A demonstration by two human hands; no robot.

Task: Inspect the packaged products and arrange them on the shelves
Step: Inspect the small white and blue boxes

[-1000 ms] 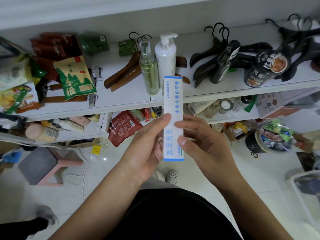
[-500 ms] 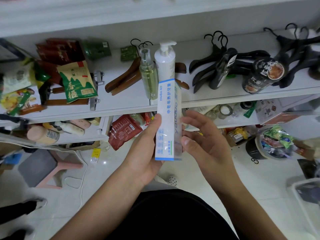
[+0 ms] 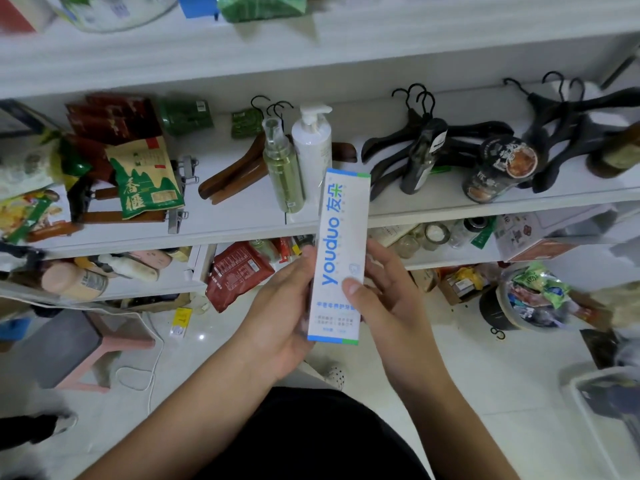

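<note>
A long white toothpaste box with blue "youduo" lettering stands upright in front of me, its broad front face turned to the camera. My left hand grips its lower left side, fingers behind the box. My right hand holds the right side, thumb pressed on the front face. The box overlaps the edge of the white middle shelf, just below a white pump bottle and a green spray bottle.
The middle shelf carries a green tea pouch, red packets, wooden hangers, black hangers and a dark jar. The lower shelf holds a red pouch and jars. A pink stool and bucket stand on the floor.
The box has been rotated in my hands from its narrow side to its broad front face, and it sits slightly higher. The camera has tilted up toward the shelves.
</note>
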